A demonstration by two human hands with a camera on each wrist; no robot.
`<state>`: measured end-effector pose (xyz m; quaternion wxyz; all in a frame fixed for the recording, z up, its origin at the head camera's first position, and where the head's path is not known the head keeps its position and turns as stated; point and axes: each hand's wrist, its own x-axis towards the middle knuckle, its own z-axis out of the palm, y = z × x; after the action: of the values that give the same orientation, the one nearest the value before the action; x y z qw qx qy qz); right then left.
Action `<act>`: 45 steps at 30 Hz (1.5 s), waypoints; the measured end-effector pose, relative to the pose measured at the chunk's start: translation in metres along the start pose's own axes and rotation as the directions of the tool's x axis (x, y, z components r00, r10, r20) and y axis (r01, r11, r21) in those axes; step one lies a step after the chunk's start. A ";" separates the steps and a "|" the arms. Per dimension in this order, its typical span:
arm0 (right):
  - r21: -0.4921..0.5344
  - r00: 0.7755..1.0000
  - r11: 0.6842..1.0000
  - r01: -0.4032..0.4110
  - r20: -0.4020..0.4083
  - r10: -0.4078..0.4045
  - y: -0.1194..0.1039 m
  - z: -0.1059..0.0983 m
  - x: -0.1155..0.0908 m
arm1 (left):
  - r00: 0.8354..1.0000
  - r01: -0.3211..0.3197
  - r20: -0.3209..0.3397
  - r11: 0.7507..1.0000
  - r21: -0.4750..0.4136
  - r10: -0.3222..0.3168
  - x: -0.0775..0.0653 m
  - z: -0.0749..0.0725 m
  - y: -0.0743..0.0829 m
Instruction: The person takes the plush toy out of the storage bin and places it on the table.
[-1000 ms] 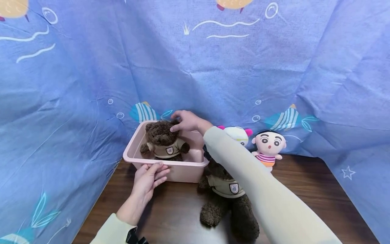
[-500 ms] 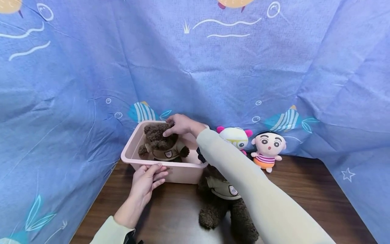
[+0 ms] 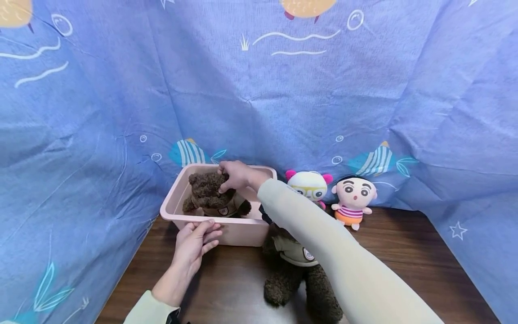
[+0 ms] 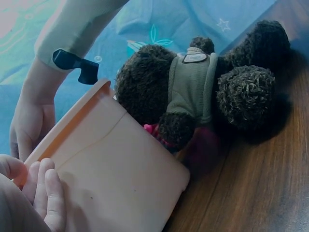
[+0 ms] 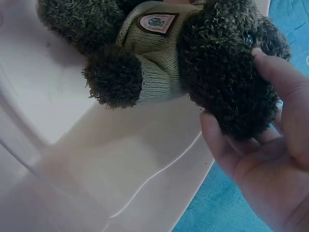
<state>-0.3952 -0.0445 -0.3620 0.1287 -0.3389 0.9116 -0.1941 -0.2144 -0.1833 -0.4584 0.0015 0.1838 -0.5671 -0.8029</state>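
A small brown teddy bear (image 3: pixel 207 191) in a knitted khaki top sits inside a pink plastic tub (image 3: pixel 238 235). My right hand (image 3: pixel 238 174) grips the side of its head; in the right wrist view the thumb presses near the eye and the fingers (image 5: pixel 217 140) curl under the fur. The bear's legs are mostly hidden behind the tub's front wall in the head view. At that front rim, my left hand (image 3: pixel 193 243) pinches the edge, thumb on top and fingers (image 4: pixel 54 193) against the outside.
A larger brown teddy bear (image 3: pixel 283 283) sits on the wooden table (image 3: pixel 230 288), right of the tub, partly behind my right sleeve. A panda doll (image 3: pixel 313 181) and a boy doll (image 3: pixel 353 198) stand farther back, before the blue curtain (image 3: pixel 307 121).
My right hand has moved down, and the small bear sits lower in the tub with its head tipped forward. My left hand keeps its hold on the rim.
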 end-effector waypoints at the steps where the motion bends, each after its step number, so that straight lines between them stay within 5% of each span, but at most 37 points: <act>1: -0.001 1.000 1.000 0.002 -0.005 -0.002 0.000 0.000 -0.001 | 1.000 0.001 0.001 1.000 -0.007 -0.001 0.000 0.000 0.000; 29: 0.231 0.962 0.963 0.137 -0.261 -0.074 0.001 -0.028 -0.047 | 1.000 -0.008 -0.016 1.000 0.014 0.008 -0.006 0.002 -0.001; 45: 0.449 0.909 0.852 0.268 -0.411 -0.070 -0.001 -0.072 -0.089 | 1.000 0.004 0.005 1.000 0.004 -0.004 -0.008 0.003 0.003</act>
<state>-0.3552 0.0337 -0.2886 0.0146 -0.3306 0.8040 -0.4940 -0.2082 -0.1800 -0.4523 -0.0021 0.1830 -0.5683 -0.8022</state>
